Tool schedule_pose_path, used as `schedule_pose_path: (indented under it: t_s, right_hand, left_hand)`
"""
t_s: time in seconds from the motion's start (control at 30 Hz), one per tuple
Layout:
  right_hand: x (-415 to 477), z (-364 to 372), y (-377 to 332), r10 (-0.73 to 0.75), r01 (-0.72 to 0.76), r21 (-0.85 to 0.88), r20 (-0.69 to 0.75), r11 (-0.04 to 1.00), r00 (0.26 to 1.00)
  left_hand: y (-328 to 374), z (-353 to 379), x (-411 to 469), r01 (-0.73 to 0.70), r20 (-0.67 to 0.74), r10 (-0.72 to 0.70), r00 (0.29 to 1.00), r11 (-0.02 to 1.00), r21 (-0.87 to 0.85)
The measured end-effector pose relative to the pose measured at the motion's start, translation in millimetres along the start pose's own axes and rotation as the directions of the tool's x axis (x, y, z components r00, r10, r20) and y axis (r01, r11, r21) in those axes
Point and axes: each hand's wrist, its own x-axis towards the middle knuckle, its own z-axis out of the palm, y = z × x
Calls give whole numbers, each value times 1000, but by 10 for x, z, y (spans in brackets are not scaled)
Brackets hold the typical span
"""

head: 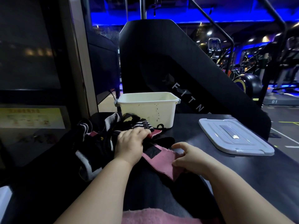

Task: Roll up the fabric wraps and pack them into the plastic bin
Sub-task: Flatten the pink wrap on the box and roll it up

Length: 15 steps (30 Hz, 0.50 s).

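Note:
A pink fabric wrap (160, 160) with a black patch lies stretched across the dark surface in front of me. My right hand (187, 156) pinches its near end between thumb and fingers. My left hand (131, 143) rests on the wrap's far part, fingers curled over the fabric. Left of it sits a heap of black-and-white wraps (97, 138). The cream plastic bin (146, 109) stands open behind the heap, and I see nothing inside it from here.
The bin's white lid (233, 136) lies flat at the right on the dark table (242, 172). A big black fitness machine (169, 65) rises right behind the bin. A glass wall with a poster is at the left. More pink cloth shows at the bottom edge.

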Motion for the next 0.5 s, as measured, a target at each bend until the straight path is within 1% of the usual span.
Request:
schedule_pose_path:
  t_s: [0.1,0.2,0.27,0.37,0.5]
  right_hand:
    - [16,70,-32,-14,7,-79,-85,997,996]
    - [49,139,-64,9,-27,-106,-164,994,986]
    - [87,182,-70,19,-40,-116,-176,992,984]
    - [135,212,-72,13,-36,-168,-137,985,990]
    - [144,148,-104,-10,-7,-145,-119,989,993]
  left_hand:
    - [9,2,-6,1,194,-10,981,999,51]
    - [-38,6,-11,49,253,-62,966,997,56]
    - [-52,-7,-11,73,250,-82,965,996,45]
    - [-44,15,13,92,187,-101,977,994,55]
    - [-37,32,39,102,132,-109,985,993,65]
